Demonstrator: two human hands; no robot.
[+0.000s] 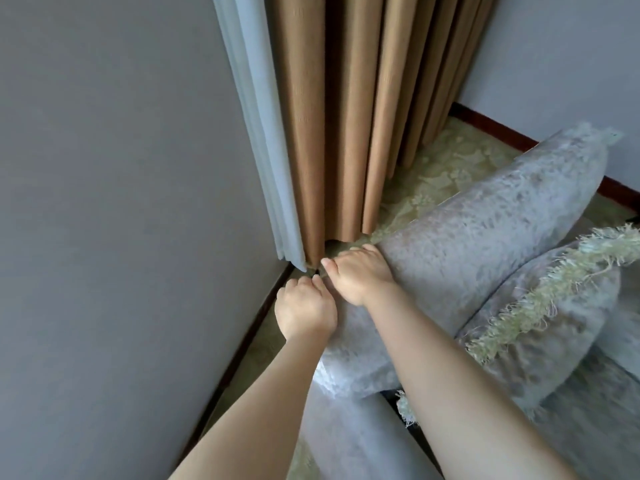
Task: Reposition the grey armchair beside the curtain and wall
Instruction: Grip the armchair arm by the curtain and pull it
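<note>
The grey velvet armchair (485,216) fills the right half of the view, its backrest running from the lower middle up to the right. My left hand (304,310) grips the near corner of the backrest, fingers curled over its outer edge. My right hand (360,271) clasps the backrest just above it, fingers wrapped over the far side. Both hands sit close to the hem of the brown curtain (339,116), which hangs in folds beside a sheer white curtain (256,133). The grey wall (121,202) stands on the left.
A fringed grey cushion (540,323) leans on the seat at the right. A narrow strip of patterned floor (450,168) separates the chair from the curtain and wall. Dark skirting (491,124) runs along the far wall (554,57) behind the chair.
</note>
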